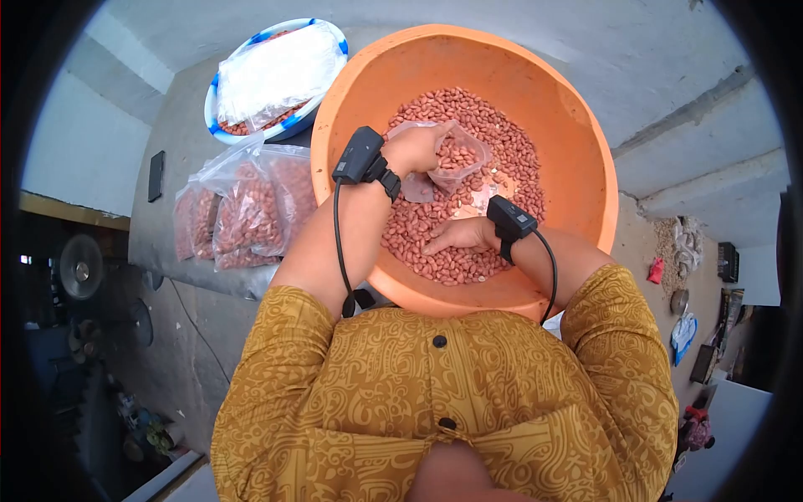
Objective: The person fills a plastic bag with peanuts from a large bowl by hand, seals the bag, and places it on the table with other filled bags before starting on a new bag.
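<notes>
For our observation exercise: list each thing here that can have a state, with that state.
Round orange plastic basin: partly full of peanuts.
Small clear plastic bag: held open, part-filled.
Left hand: gripping the small bag.
Right hand: open, on the peanuts.
Clear plastic bags beside basin: filled, lying down.
Blue-and-white bowl: covered by plastic sheets.

Orange basin [590,142], bottom covered in peanuts [514,155]. Left hand [414,149] grips a clear bag [462,159] by its mouth, bag partly filled, held over the pile. Right hand [460,236] lies palm down on the peanuts, fingers spread loosely. Black wrist device [360,155] on each arm. Filled bags [251,209] lie left of the basin, near a blue-and-white bowl [212,117]
</notes>
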`<state>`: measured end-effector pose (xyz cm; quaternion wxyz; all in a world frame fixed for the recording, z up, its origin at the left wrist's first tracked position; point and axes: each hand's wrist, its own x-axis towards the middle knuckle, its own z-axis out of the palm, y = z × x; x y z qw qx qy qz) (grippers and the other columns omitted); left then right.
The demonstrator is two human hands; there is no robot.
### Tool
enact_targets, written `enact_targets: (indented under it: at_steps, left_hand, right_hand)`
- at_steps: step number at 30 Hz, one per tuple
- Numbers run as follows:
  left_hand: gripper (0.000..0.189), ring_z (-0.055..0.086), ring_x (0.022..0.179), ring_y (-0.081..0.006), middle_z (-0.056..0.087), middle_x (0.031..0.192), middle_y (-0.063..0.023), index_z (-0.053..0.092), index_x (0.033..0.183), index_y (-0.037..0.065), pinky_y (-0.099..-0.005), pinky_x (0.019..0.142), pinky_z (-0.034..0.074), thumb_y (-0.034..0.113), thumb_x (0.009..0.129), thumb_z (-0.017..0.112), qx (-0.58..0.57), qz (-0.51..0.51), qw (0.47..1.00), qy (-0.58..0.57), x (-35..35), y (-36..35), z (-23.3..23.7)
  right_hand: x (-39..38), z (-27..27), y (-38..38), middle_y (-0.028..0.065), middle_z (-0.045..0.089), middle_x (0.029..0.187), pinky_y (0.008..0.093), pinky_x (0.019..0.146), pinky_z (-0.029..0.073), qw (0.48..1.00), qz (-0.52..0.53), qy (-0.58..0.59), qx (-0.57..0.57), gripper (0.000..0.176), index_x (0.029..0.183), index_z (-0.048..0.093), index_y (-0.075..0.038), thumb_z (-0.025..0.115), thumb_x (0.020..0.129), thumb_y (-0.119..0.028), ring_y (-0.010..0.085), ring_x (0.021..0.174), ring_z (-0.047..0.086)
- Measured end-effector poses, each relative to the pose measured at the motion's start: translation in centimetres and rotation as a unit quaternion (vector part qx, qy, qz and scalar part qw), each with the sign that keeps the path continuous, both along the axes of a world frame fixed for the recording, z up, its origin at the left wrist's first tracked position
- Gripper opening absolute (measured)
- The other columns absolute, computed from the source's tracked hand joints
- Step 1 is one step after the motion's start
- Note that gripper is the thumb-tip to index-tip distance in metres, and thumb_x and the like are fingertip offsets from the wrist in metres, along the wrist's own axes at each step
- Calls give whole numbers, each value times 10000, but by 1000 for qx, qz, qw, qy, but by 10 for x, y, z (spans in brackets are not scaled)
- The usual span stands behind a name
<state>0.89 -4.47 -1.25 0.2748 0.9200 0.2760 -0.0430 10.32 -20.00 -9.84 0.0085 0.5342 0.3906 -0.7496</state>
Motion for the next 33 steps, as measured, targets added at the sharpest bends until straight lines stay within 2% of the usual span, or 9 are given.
enact_targets:
  at_steps: [2, 5, 6, 12, 18, 25, 28, 31, 33]
  left_hand:
    - [913, 620, 821, -298, 626, 930, -198, 267, 1414, 256, -363, 691, 480, 64, 625, 685, -1, 3, 1000, 2, 1, 3, -5]
    - [914, 619, 829, -301, 625, 937, -203, 269, 1414, 257, -362, 695, 480, 70, 626, 694, -14, 8, 1000, -7, 0, 5, -6]
    - [911, 620, 834, -301, 624, 946, -204, 269, 1414, 254, -362, 699, 481, 71, 628, 692, -13, 5, 1000, -10, 0, 6, -8]
    - [888, 624, 860, -290, 614, 1020, -199, 281, 1409, 250, -355, 716, 498, 53, 642, 682, -20, 4, 999, -41, 1, 13, -27]
    - [899, 630, 781, -242, 632, 932, -180, 284, 1409, 258, -326, 633, 503, 42, 632, 680, -36, 16, 999, -14, 1, 0, -4]
    - [921, 624, 757, -254, 633, 932, -180, 272, 1410, 288, -343, 632, 493, 42, 623, 681, -18, 17, 1000, 1, 2, 3, -11]
    - [925, 625, 769, -263, 631, 931, -185, 270, 1412, 288, -350, 634, 492, 44, 619, 678, -27, 16, 1000, 2, 1, 3, -8]
    - [924, 626, 783, -266, 629, 942, -191, 271, 1412, 282, -350, 638, 491, 44, 615, 674, -17, 11, 1000, 0, 1, 5, -11]
    - [924, 628, 783, -268, 627, 944, -196, 270, 1413, 276, -351, 639, 492, 46, 615, 674, -4, 8, 1000, 2, 1, 5, -13]
  right_hand:
    - [-13, 42, -5, 123, 101, 1505, 564, 1051, 82, 998, -29, -28, -40, 744, 1341, 408, -113, 683, 721, -419, 307, 1382, 47]
    - [-2, 13, -5, 154, 352, 1400, 515, 1005, 289, 994, -54, 94, -25, 554, 1232, 521, -92, 662, 750, -325, 315, 1315, 278]
    - [-3, 29, -3, 162, 595, 1099, 372, 800, 496, 980, -108, 164, -36, 329, 1068, 593, -46, 610, 786, -213, 283, 1046, 563]
    - [27, 78, 25, 202, 618, 889, 324, 648, 550, 834, -299, 461, 48, 198, 932, 565, 33, 486, 853, -130, 276, 750, 639]
    - [49, 94, 39, 118, 620, 919, 298, 685, 516, 768, -531, 274, 230, 232, 1023, 602, -16, 493, 880, -162, 206, 785, 609]
    - [86, 77, 44, 43, 632, 832, 275, 631, 457, 761, -553, -73, 332, 197, 935, 659, -58, 551, 823, -180, 124, 722, 564]
    - [120, 44, 44, 95, 653, 802, 315, 658, 476, 831, -446, -205, 261, 240, 856, 670, -23, 566, 778, -225, 189, 758, 605]
    - [103, 28, 31, 183, 653, 823, 354, 730, 482, 871, -83, -384, 295, 312, 821, 663, 11, 578, 746, -280, 282, 838, 625]
    - [75, 4, 22, 239, 635, 918, 377, 814, 463, 897, 12, -322, 301, 429, 883, 648, 35, 612, 714, -358, 348, 922, 604]
